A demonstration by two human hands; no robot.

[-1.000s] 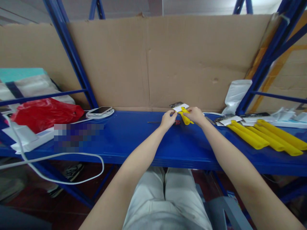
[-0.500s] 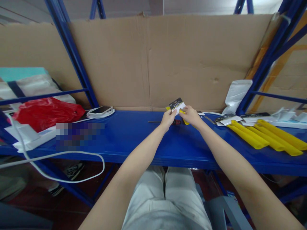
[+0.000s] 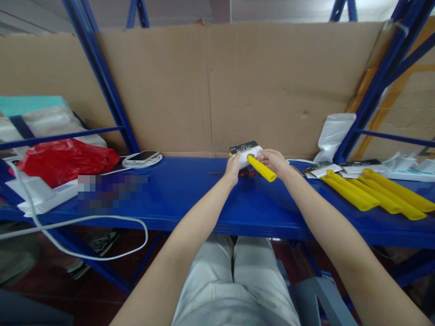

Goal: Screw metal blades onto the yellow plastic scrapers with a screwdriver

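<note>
Okay, head view: left grip [image 3: 232,170] pinches the left side of a black-and-white card [image 3: 245,148]. Right grip [image 3: 274,163] is at the card's right side, fingers curled close by a yellow tube [image 3: 263,169]; can't tell whether it pinches card, tube or both. Card and tube sit between the two grips, seemingly just above the table [image 3: 190,194]; tube slants toward the wearer, near end free. Scrap of yellow [image 3: 230,155] by the left grip, can't tell if it's the same piece. Screwdriver [image 3: 251,173] lies under the grips, shaft poking out left of the left one. More yellow tubes [image 3: 353,191] well right of the right grip, white packet [image 3: 335,136] also that side, farther back. Phone [image 3: 144,156] well left of the left grip.

Handling, my guess: tube light, hollow, smooth plastic, slightly slippery, may dent under a hard squeeze. Card thin, fairly stiff, creases easily. Best hold: tube round its middle, lightly; card by its side edges, kept flat.
</note>
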